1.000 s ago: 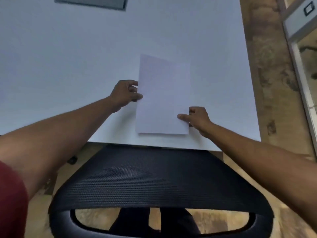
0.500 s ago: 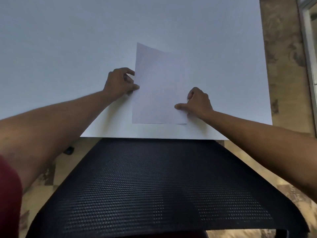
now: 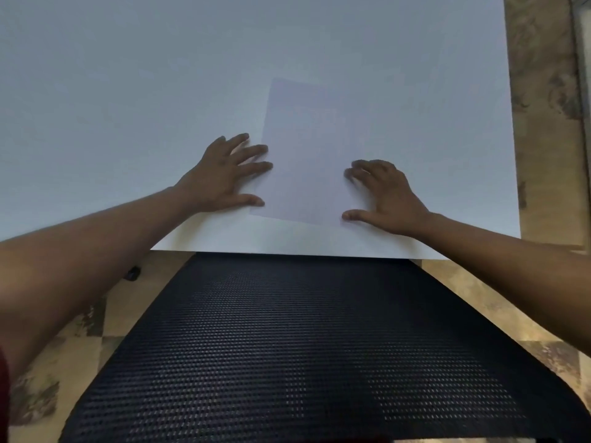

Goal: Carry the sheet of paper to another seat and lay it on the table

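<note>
Nearest the camera, filling the bottom of the frame, is the black mesh back of an office chair point(image 3: 303, 346), its top edge just below the table's near edge. Patterned tan and brown stone flooring point(image 3: 543, 91) shows on both sides of the chair and in a strip down the right edge of the frame. A sliver of dark red sleeve point(image 3: 3, 388) sits at the lower left edge.

Two bare forearms reach up from the lower corners toward the middle of the frame. The left hand point(image 3: 220, 177) lies flat with its fingers straight and spread apart, the fingertips and thumb touching the left edge of the sheet. The right hand point(image 3: 387, 196) rests at the sheet's lower right; its fingers are bent at the knuckles with the tips down on the paper, thumb stretched out to the left, holding nothing.

Between the hands, the white rectangular sheet of paper point(image 3: 303, 161) lies flat on the plain white table point(image 3: 128, 107), slightly turned, in the centre of the frame near the table's near edge. Beyond it the tabletop runs on to the top of the frame.
</note>
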Motion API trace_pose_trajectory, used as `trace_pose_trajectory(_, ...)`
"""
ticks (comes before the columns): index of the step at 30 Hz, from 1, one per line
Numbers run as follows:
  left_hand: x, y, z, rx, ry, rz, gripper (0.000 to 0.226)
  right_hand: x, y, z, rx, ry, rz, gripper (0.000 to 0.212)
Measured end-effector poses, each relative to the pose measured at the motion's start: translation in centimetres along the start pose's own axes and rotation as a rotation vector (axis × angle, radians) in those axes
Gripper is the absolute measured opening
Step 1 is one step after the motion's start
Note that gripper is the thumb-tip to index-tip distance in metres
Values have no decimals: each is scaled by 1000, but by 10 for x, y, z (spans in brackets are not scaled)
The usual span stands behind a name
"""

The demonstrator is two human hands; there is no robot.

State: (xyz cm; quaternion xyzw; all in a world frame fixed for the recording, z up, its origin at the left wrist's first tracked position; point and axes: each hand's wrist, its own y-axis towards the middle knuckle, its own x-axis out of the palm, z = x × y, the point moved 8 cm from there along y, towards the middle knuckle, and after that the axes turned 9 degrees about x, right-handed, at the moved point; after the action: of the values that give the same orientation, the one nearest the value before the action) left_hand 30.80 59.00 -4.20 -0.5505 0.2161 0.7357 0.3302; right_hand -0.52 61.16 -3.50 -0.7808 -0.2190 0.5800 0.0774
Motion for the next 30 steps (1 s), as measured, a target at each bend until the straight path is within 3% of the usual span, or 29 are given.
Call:
trace_pose_trajectory(10,10,4,-16,-157,-55,-32,100,-6,30,1,-22,-99,2,76)
trace_pose_trajectory(17,14,5,-22,-130,-14,-24,105,3,25,9,-85,-162,-45,94)
trace_pose_trajectory(30,17,10,-30,-173,-47,-71,107,10,29,17,-106,-181,-56,89)
